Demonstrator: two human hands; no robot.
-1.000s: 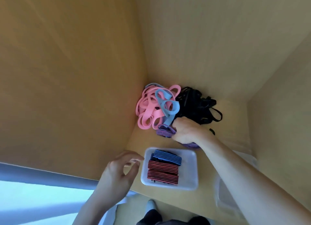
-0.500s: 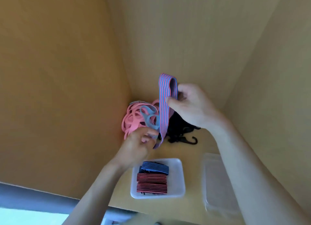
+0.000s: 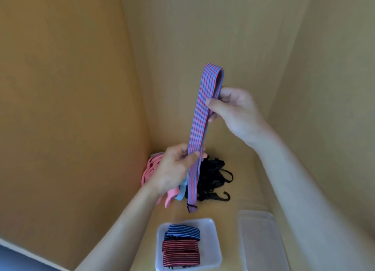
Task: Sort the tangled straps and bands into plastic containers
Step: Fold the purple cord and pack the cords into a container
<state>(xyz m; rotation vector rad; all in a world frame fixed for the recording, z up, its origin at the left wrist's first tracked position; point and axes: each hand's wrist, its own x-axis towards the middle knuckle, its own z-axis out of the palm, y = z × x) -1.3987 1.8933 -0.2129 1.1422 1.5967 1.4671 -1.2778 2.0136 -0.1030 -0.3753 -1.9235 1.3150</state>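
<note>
wooden shelf (image 3: 243, 191) in a boxed-in corner, and the right hand (image 3: 239, 116) pinches the striped strap (image 3: 199, 128) just under its folded top, the left hand (image 3: 172, 169) pinching it lower down. it hangs doubled and straight, probably to fold it flat for the white tray (image 3: 210, 246) of folded straps (image 3: 180, 248) below. pink bands (image 3: 148, 171) and black straps (image 3: 213, 175) lie heaped behind.
</note>
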